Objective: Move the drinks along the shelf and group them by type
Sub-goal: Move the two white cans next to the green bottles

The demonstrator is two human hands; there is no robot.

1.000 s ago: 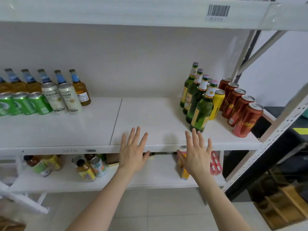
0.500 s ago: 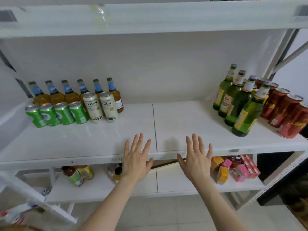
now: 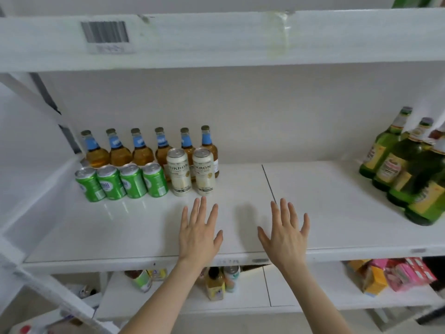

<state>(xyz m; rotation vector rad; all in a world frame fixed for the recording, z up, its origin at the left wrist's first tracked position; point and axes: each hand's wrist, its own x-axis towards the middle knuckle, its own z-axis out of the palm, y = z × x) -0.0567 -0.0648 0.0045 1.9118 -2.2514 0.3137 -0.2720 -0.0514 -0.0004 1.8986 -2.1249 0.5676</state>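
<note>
We see both hands flat and spread over the front of the middle shelf (image 3: 337, 189), palms down, holding nothing: left hand (image 3: 198, 233) lower centre of the frame, right hand (image 3: 285, 237) just right of it, a gap between them. We can't tell whether the palms touch the shelf or hover over it. Left hand's fingertips (image 3: 203, 200) sit just in front of the two white tall cans (image 3: 190, 174), not touching them. Drinks on this shelf are split into two clusters, well apart, with bare shelf between. Left-of-centre cluster: back row of six amber bottles (image 3: 144, 150) with blue neck labels, upright against the back wall; front row of four green cans (image 3: 121, 182), side by side, with the white tall cans right beside them at the right end of that row. Right edge of the frame: green bottles (image 3: 395, 165) with yellow labels, at least four, upright, running from back to front, partly cropped. Something reddish behind them, too cut off to identify. Upper left of the frame: barcode label (image 3: 106, 36) on the front lip of the shelf above. Bottom of the frame: lower shelf (image 3: 252, 295) with small bottles and cans (image 3: 218, 283) under the hands and pink and orange cartons (image 3: 395, 276) at lower right, all blurred.
</note>
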